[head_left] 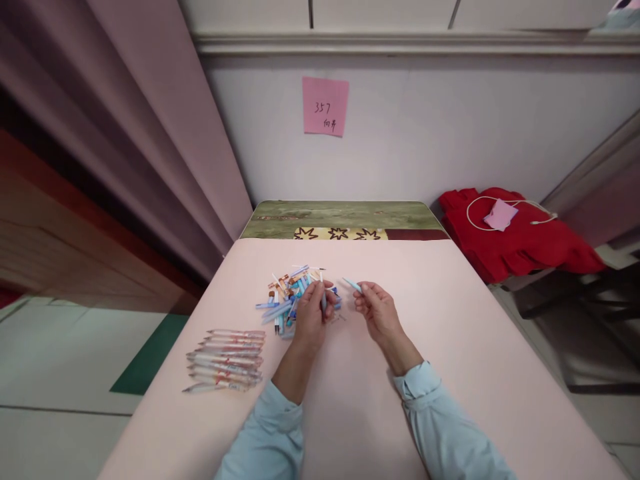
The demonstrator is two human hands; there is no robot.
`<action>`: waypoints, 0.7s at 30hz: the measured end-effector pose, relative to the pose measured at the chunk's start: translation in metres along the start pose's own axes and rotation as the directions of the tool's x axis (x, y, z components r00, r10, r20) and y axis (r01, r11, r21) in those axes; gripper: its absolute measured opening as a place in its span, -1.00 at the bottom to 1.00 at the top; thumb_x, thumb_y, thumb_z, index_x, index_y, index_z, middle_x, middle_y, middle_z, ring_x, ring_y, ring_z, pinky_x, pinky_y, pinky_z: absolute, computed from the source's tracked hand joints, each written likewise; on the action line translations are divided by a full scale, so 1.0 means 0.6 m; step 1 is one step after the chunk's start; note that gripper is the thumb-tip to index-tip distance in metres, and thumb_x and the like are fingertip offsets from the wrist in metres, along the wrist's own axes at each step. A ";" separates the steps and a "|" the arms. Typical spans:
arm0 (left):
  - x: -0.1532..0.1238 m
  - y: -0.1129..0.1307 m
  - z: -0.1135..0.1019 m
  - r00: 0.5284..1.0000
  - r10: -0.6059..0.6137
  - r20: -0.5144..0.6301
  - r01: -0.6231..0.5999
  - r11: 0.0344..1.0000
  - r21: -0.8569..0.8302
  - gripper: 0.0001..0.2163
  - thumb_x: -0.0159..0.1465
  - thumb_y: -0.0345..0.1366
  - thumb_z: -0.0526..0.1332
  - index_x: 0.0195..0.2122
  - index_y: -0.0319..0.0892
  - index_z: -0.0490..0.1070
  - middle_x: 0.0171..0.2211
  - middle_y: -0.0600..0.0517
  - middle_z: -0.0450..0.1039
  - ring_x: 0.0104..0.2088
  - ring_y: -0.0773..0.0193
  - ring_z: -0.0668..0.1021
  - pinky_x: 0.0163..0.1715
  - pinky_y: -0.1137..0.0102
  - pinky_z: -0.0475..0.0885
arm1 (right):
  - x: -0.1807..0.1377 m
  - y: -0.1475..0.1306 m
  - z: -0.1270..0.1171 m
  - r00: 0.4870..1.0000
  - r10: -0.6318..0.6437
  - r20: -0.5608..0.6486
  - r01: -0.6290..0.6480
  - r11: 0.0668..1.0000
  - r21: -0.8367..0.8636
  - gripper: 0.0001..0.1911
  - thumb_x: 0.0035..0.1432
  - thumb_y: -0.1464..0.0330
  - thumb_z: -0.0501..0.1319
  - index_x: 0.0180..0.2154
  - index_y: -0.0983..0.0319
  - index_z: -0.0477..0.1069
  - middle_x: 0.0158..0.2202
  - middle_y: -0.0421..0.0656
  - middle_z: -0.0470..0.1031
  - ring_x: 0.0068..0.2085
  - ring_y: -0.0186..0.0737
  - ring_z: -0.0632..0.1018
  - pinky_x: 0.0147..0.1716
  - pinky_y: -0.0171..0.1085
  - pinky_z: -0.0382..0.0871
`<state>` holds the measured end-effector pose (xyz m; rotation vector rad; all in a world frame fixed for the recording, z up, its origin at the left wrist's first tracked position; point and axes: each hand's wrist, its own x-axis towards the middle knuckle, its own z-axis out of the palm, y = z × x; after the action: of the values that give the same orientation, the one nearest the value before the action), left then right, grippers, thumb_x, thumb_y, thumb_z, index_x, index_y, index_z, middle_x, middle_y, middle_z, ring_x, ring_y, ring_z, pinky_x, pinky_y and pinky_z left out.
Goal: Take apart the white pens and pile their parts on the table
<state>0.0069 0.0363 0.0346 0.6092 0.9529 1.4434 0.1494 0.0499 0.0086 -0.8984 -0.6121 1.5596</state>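
Note:
My left hand (314,310) is closed around a slim pen part (323,297), bluish with a white upper end, held nearly upright. It is over the right side of a loose heap of pen parts (283,310) in blue, white and orange-brown. To the right, my right hand (375,303) pinches a light blue pointed pen piece (352,285), its tip directed up and left. The two held pieces are apart. A row of pens (227,360) with clear and pinkish barrels lies at the left, close to my left forearm. My fingers hide part of each held piece.
A pale pink cover (450,400) lies over the table, with a green patterned strip (325,213) at its far end. Red cloth (510,247) with a white cable (473,217) sits at right. A pink note (325,107) sticks to the wall.

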 end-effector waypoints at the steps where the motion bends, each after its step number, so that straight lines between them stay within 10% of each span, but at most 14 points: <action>1: -0.002 -0.002 0.001 1.000 -0.019 0.000 0.019 1.000 0.005 -0.66 0.11 -0.02 0.32 -0.29 -0.20 0.39 -0.58 0.15 0.36 -0.73 0.54 0.24 -0.74 0.58 0.03 | -0.003 0.000 0.002 1.000 0.021 0.010 -0.021 1.000 0.013 -0.68 -0.05 0.22 0.44 -0.27 0.23 0.48 -0.44 -0.21 0.54 -0.51 -0.41 0.50 -0.53 -0.43 0.43; 9: -0.003 -0.010 0.003 1.000 -0.019 -0.005 0.019 0.998 0.065 -0.62 0.11 0.01 0.31 -0.27 -0.22 0.40 -0.58 0.13 0.37 -0.73 0.52 0.25 -0.73 0.56 0.04 | -0.016 0.001 0.005 0.995 0.081 0.061 -0.083 0.996 0.039 -0.70 -0.05 0.26 0.44 -0.27 0.23 0.49 -0.40 -0.20 0.55 -0.48 -0.43 0.51 -0.49 -0.47 0.43; 21: -0.004 -0.018 0.000 0.998 -0.010 0.057 0.003 0.992 0.128 -0.63 0.15 0.01 0.27 -0.22 -0.22 0.41 -0.57 0.14 0.36 -0.71 0.50 0.26 -0.73 0.55 0.04 | -0.022 0.019 0.005 0.972 -0.129 0.197 0.189 0.925 -0.328 -0.74 0.02 0.23 0.37 -0.25 0.21 0.48 -0.39 -0.19 0.54 -0.44 -0.32 0.50 -0.39 -0.32 0.40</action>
<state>0.0128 0.0334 0.0260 0.7380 1.0061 1.3589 0.1406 0.0349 0.0041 -0.9513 -1.0832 1.4127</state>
